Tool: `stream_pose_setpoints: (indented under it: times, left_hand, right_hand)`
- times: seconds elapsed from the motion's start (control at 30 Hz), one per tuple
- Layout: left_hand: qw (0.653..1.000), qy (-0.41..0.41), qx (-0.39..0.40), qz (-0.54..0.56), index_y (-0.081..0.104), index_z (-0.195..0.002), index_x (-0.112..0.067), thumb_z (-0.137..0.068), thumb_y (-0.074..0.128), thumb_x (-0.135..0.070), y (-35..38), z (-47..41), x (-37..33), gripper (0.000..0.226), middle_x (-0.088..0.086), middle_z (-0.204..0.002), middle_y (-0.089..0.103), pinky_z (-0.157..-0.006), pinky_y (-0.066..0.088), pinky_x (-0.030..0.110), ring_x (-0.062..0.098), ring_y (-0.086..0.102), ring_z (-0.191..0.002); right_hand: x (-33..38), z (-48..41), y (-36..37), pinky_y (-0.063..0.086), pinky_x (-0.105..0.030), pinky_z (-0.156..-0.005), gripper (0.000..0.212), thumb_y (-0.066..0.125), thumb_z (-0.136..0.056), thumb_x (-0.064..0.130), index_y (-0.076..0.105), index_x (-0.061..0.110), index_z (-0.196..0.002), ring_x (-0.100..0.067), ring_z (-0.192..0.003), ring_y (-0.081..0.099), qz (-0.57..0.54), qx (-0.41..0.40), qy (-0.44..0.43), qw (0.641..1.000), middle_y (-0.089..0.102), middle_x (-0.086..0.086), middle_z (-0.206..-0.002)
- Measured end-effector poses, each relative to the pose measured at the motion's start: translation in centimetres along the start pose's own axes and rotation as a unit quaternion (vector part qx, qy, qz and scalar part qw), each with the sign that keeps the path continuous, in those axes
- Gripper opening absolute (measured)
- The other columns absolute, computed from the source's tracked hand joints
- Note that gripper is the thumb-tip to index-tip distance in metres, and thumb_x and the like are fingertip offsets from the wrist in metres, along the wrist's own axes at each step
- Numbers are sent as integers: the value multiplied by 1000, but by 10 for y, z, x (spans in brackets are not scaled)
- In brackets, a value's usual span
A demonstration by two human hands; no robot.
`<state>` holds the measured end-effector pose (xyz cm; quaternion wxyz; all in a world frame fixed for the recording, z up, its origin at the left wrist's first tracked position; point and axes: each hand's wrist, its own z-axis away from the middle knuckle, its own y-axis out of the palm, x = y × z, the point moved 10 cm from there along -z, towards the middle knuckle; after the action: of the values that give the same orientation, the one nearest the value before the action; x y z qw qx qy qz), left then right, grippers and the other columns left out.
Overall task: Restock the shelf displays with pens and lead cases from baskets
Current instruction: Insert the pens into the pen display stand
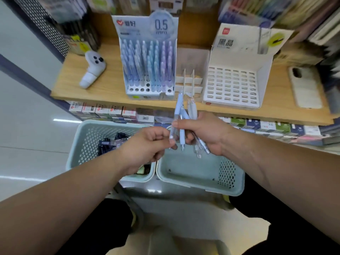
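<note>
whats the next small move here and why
Probably draw the pen that the left hand pinches out of the bundle in the right hand, then slot it into the 0.5 mm display, whose front holes sit empty.

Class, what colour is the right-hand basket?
The basket is pale mint green, best seen in the head view.

Both bare forearms reach forward from the lower corners and meet in the middle. The right grip (200, 133), back of the hand up, curls round a bunch of pens (178, 107). The left grip (149, 146), just beside it, pinches one pen's lower end with thumb and fingertips.
</note>
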<state>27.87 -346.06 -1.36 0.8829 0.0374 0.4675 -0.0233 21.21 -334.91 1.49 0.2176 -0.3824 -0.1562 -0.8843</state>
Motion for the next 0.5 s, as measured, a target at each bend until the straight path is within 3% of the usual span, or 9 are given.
stream_pose_setpoints:
  times: [0.1,0.2,0.3,0.43,0.5]
  left_hand:
    - [998,33,-46,-21,72,-94,-5,-94,65,-9,-12,26,-41,7,4,-79,74,-44,29,21,12,45,-42]
    - [991,46,-108,-57,74,-96,-2,-92,67,-7,-43,53,-70,10,3,-72,74,-40,33,19,12,47,-41]
    - [971,48,-201,-118,77,-88,-6,-85,77,-8,-86,73,-94,4,14,-79,75,-43,36,23,19,51,-49]
    - [905,62,-342,-247,77,-80,-5,-81,77,-8,-134,70,-129,3,15,-67,71,-42,44,25,18,55,-48]
    - [865,79,-367,-335,77,-79,-5,-83,72,-8,-138,62,-148,8,9,-61,68,-53,57,36,22,62,-52]
  right_hand:
    - [31,22,-2,40,-22,-46,15,76,-87,10,67,1,-95,-10,-39,42,-21,-19,-49,998,61,-6,-61]
    - [44,44,-16,41,-20,-42,32,78,-85,12,63,-5,-108,-10,-39,42,-20,-45,-66,997,59,-7,-62]
    - [53,61,-34,41,-21,-41,35,79,-84,12,63,-8,-109,-10,-39,42,12,-73,-71,995,61,-12,-69]
    - [98,67,-44,38,-24,-43,16,78,-85,12,64,4,-83,-11,-38,41,43,-115,-120,985,56,-5,-57]
    - [120,65,-42,40,-27,-46,16,77,-85,11,62,7,-81,-12,-38,41,46,-122,-152,980,54,-4,-52]
